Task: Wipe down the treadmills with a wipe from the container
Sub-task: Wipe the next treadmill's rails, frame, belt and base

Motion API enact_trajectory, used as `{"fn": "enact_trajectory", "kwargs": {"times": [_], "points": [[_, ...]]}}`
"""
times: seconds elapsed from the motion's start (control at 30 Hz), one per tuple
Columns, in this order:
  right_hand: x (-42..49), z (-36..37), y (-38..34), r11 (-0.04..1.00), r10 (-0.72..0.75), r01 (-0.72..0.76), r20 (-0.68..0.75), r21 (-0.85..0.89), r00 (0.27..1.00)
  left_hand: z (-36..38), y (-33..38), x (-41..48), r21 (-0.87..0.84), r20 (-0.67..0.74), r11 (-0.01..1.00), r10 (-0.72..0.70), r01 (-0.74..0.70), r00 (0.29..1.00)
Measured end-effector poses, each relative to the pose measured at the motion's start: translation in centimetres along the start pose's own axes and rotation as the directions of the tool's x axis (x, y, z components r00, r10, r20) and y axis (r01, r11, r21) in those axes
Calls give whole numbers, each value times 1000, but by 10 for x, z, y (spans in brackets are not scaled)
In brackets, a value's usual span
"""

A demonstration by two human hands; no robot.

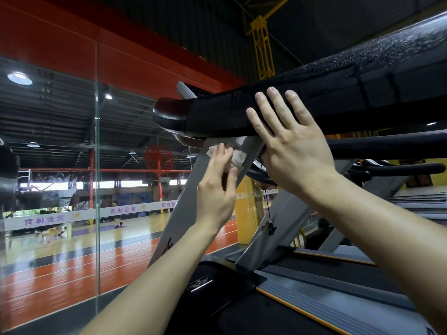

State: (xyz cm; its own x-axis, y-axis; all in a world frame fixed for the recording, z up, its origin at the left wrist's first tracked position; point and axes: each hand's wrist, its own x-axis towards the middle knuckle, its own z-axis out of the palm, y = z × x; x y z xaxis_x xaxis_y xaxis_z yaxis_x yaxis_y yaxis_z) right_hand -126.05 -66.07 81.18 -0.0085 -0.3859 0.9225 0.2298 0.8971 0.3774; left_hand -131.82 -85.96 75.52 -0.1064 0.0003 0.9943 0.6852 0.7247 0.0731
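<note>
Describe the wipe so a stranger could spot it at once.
Find the black padded handrail crossing the upper right, then the grey post slanting down from under it. Near the post's top, the left hand presses the wipe against the metal. It is small, white and crumpled, unlike the hard black and grey parts around it.

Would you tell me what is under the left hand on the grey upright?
A white wipe sits under the left hand, pressed against the grey upright. Only its upper part shows; the fingers cover the rest.
</note>
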Motion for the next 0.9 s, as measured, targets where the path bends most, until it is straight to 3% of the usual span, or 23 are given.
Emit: {"fn": "enact_trajectory", "kwargs": {"times": [0.17,0.23,0.33,0.43,0.57,0.8,0.9], "points": [[0,-4,-1,1000,-9,10,27,-30,1000,-23,-61,-22,114,9,952,-287,284,958],[0,-5,-2,1000,-1,2,27,-30,1000,-21,-60,-26,112,-19,938,-327,327,945],[-1,-5,-3,1000,0,1,26,-31,1000,-6,-22,-8,60,-61,964,-257,261,964],[-1,-4,-4,1000,0,1,19,-31,1000,9,9,2,-5,-56,998,-67,67,996],[-3,1,-3,999,1,-1,-12,-41,1000,4,-13,-4,-21,-33,1000,20,-21,999],[1,3,-10,999,46,-44,-64,20,997,-32,-120,-73,184,9,935,-310,303,951],[5,8,-39,977,-133,142,-62,162,989,-31,-112,-66,145,-18,929,-340,339,940]]}}
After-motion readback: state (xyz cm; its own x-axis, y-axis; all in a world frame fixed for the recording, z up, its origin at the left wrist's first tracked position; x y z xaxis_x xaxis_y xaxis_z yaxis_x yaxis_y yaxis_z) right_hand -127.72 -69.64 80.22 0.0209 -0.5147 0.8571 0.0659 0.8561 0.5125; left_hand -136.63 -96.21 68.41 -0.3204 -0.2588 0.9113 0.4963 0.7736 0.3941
